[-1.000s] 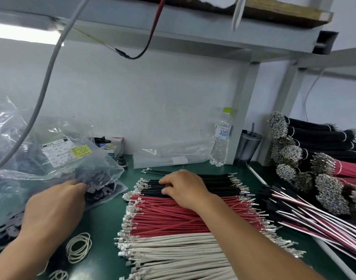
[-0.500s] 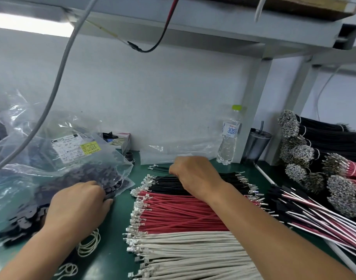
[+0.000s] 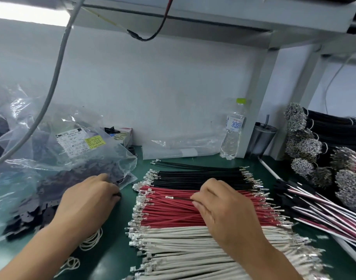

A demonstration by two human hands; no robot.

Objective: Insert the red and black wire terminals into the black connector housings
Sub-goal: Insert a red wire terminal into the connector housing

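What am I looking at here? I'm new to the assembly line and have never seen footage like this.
There is no machine: a person works with bare hands, filmed by a camera worn on the head, looking forward and down. On the green bench lie rows of wires with metal terminals: black wires, red wires and white wires. The right hand pinches one black wire lifted over the red row. The left hand grips a small black piece, likely a connector housing, at the mouth of a clear plastic bag of dark parts. A water bottle stands behind.
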